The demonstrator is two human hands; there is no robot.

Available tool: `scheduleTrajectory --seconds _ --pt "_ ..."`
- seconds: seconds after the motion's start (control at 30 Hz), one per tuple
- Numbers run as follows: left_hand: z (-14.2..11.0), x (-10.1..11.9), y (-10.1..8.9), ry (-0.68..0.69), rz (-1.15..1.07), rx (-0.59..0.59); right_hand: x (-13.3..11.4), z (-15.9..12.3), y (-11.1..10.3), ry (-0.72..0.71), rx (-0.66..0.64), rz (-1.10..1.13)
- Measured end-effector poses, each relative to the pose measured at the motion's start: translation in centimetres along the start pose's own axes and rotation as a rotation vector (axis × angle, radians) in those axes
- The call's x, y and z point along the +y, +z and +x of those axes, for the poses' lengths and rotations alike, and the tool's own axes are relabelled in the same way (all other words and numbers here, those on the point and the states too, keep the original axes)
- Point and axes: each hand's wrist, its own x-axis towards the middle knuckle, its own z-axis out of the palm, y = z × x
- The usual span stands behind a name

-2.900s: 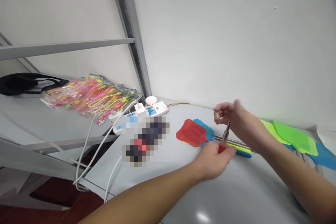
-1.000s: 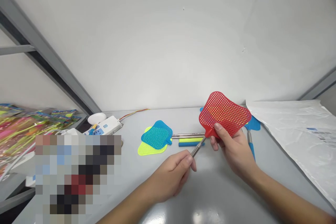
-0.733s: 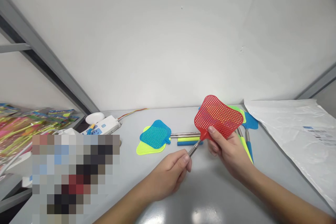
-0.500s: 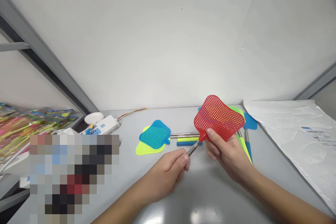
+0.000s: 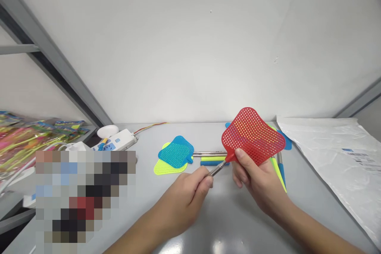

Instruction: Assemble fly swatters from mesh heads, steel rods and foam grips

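A red mesh fly swatter head (image 5: 253,135) is held up above the grey table (image 5: 226,222). My right hand (image 5: 256,180) pinches it at the neck, thumb on the mesh. Its thin metal rod (image 5: 216,168) runs down-left into my left hand (image 5: 186,198), which is closed around the rod's lower end. The rod's handle is hidden inside that fist. Behind my hands, a blue swatter head (image 5: 175,152) lies over a yellow-green one (image 5: 162,168) on the table.
Metal rods with a yellow-green and a blue grip (image 5: 212,160) lie beside those heads. More swatters (image 5: 279,166) sit behind my right hand. A clear plastic bag (image 5: 336,154) covers the right side. A white power strip (image 5: 117,141), cables and colourful packets (image 5: 26,139) are at the left.
Earlier my left hand held a bare rod with a red grip. Over the last second both hands kept hold of the red swatter, and my left hand slid slightly closer along the rod.
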Motion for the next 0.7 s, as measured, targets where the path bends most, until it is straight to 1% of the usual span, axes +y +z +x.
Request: scheduleTrajectory --seconds 0.07,0.13,0.17,0.23,0.3,0.37,0.43,0.57,0.7 --pt "-0.3 0.4 0.0 -0.085 -0.220 -0.079 0.0 -0.2 -0.1 0.031 -0.029 -0.048" --pt "-0.4 0.7 0.1 -0.172 -0.481 -0.194 0.0 -0.5 0.0 0.060 -0.032 -0.077" --pt "-0.4 0.7 0.1 -0.193 -0.597 -0.242 0.1 -0.7 0.1 0.068 -0.029 -0.091" --pt "-0.3 0.7 0.4 -0.187 -0.763 -0.299 0.4 -1.3 0.6 0.077 -0.058 -0.129" --pt "-0.1 0.4 0.7 -0.164 -0.856 -0.337 0.7 -1.8 1.1 0.100 -0.127 -0.176" --pt "0.0 0.2 0.9 -0.161 -0.909 -0.385 1.1 -2.2 1.5 0.139 -0.147 -0.196" --pt "0.1 0.0 0.9 -0.185 -0.940 -0.418 1.3 -2.4 1.6 0.149 -0.094 -0.201" --pt "0.1 0.4 0.5 -0.253 -0.952 -0.394 1.0 -1.6 0.7 0.092 -0.034 -0.214" --pt "-0.2 0.8 -0.1 -0.291 -0.853 -0.371 -0.3 0.1 -1.0 0.026 0.131 -0.133"
